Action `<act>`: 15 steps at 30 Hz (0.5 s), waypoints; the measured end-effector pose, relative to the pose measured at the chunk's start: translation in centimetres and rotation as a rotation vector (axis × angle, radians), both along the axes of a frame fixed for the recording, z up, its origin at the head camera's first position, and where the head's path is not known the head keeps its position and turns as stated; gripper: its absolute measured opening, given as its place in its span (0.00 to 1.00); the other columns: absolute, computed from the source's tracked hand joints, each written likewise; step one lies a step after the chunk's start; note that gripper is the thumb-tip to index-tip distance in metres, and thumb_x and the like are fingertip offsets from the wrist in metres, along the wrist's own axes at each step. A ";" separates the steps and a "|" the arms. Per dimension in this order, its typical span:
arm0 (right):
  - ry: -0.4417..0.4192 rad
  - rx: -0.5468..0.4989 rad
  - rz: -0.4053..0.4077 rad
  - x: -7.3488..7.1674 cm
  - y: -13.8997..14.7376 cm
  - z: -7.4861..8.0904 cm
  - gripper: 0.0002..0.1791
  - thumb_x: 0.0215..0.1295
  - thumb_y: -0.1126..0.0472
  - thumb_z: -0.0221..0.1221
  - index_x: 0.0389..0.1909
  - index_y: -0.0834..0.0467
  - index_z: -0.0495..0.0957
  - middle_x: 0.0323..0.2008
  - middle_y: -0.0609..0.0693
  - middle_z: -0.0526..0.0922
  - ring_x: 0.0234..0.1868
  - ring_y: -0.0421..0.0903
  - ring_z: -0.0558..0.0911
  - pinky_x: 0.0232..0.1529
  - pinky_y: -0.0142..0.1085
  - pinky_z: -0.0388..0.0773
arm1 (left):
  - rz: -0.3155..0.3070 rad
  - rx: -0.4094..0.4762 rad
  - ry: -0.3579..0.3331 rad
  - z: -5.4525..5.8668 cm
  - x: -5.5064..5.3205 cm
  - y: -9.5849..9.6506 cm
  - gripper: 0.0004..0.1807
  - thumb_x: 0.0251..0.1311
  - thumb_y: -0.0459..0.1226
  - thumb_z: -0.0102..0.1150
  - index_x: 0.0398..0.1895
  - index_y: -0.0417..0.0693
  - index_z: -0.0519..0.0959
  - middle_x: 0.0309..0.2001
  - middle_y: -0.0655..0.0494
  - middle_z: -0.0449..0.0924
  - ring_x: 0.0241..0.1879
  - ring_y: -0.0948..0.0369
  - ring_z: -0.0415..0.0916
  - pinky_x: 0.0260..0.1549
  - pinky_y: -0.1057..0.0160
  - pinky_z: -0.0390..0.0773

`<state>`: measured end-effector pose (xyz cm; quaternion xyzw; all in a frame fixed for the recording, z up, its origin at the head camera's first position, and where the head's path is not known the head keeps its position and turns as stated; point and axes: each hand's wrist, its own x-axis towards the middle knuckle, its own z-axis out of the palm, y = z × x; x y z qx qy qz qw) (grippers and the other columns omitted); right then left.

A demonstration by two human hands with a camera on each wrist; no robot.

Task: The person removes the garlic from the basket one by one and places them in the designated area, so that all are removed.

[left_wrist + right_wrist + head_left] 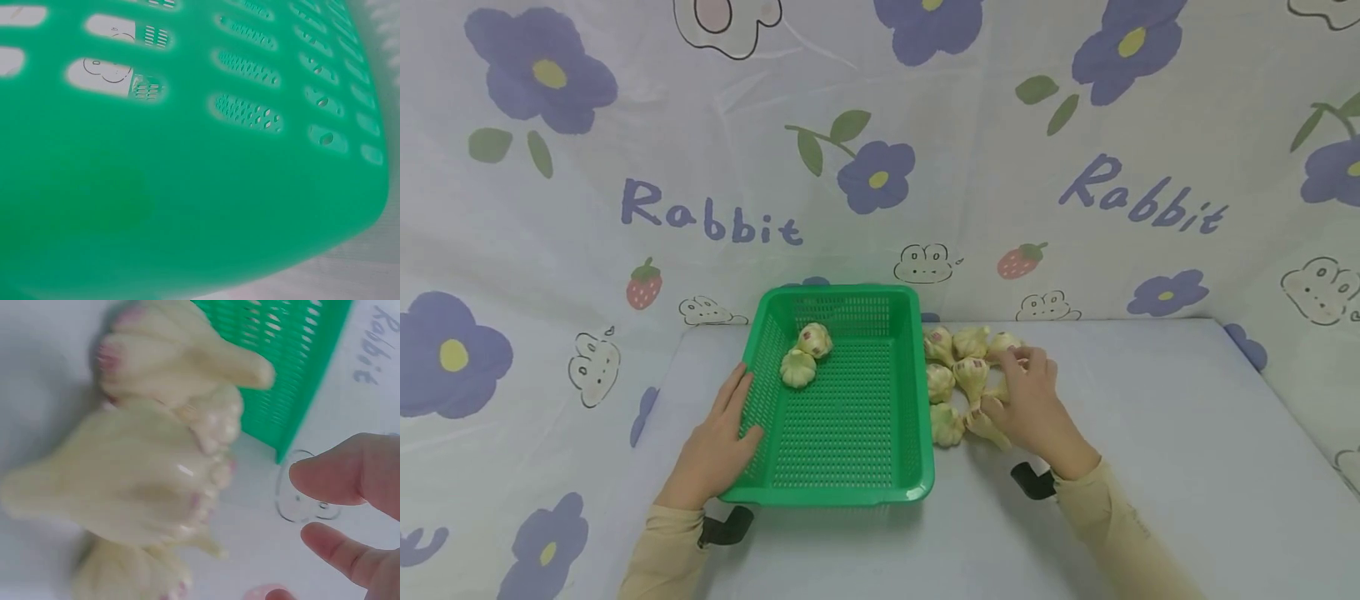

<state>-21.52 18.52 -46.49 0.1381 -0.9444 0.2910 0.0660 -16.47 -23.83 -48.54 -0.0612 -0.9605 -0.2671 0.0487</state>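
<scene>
A green perforated plastic basket stands on the table with two garlic bulbs near its back left corner. My left hand rests on the basket's left rim, fingers extended along the side and thumb over the edge. In the left wrist view, the slotted basket wall fills most of the picture. My right hand is over the right side of a cluster of garlic bulbs beside the basket. Thumb and fingers are spread apart, with nothing between them in the right wrist view.
The garlic cluster lies close along the basket's right wall. A white table extends to the right. Behind it hangs a white cloth printed with flowers, rabbits and lettering. Black wrist mounts stick out below both wrists.
</scene>
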 end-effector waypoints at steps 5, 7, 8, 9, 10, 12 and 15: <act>0.022 -0.015 -0.012 0.1 0.2 1.4 0.30 0.63 0.65 0.61 0.67 0.62 0.68 0.64 0.73 0.57 0.60 0.70 0.59 0.48 0.61 0.76 | -0.002 -0.002 0.006 -0.2 -0.1 -0.1 0.42 0.69 0.36 0.51 0.85 0.43 0.49 0.85 0.49 0.42 0.56 0.43 0.77 0.40 0.43 0.82; 0.027 -0.013 -0.015 0.2 0.2 1.7 0.30 0.63 0.65 0.61 0.67 0.61 0.68 0.64 0.73 0.57 0.61 0.70 0.58 0.49 0.62 0.75 | -0.003 -0.002 0.010 -0.2 -0.1 -0.2 0.42 0.69 0.36 0.51 0.85 0.43 0.49 0.85 0.49 0.42 0.55 0.43 0.77 0.40 0.44 0.82; 0.029 -0.011 -0.016 0.3 0.1 1.8 0.30 0.63 0.65 0.61 0.67 0.61 0.68 0.64 0.73 0.57 0.61 0.70 0.58 0.50 0.62 0.75 | -0.004 -0.002 0.012 -0.2 -0.1 -0.2 0.42 0.69 0.36 0.51 0.85 0.43 0.49 0.85 0.49 0.42 0.55 0.43 0.77 0.40 0.44 0.82; 0.030 -0.009 -0.017 0.3 0.1 1.8 0.30 0.63 0.66 0.61 0.67 0.61 0.68 0.64 0.73 0.57 0.61 0.70 0.58 0.51 0.63 0.74 | -0.005 -0.002 0.015 -0.3 -0.1 -0.2 0.42 0.68 0.36 0.50 0.85 0.43 0.50 0.85 0.49 0.43 0.56 0.43 0.77 0.40 0.43 0.82; 0.032 -0.006 -0.018 0.4 -0.1 1.9 0.30 0.63 0.66 0.61 0.67 0.62 0.68 0.64 0.73 0.57 0.62 0.70 0.58 0.51 0.63 0.74 | -0.006 -0.002 0.015 -0.3 -0.1 -0.2 0.42 0.69 0.36 0.50 0.85 0.43 0.50 0.85 0.49 0.43 0.56 0.43 0.77 0.40 0.43 0.82; 0.035 -0.005 -0.016 0.5 -0.4 2.1 0.30 0.64 0.65 0.62 0.67 0.62 0.68 0.65 0.73 0.57 0.62 0.69 0.58 0.51 0.63 0.74 | -0.009 -0.001 0.018 -0.3 -0.1 -0.2 0.42 0.69 0.36 0.50 0.85 0.43 0.50 0.85 0.49 0.43 0.57 0.43 0.77 0.42 0.42 0.82; 0.052 -0.009 -0.001 0.4 -1.1 2.5 0.29 0.66 0.64 0.62 0.68 0.62 0.69 0.65 0.73 0.56 0.63 0.69 0.57 0.52 0.61 0.75 | -0.010 0.000 0.016 -0.4 -0.1 -0.3 0.42 0.69 0.36 0.50 0.85 0.43 0.49 0.85 0.49 0.42 0.57 0.43 0.77 0.42 0.42 0.82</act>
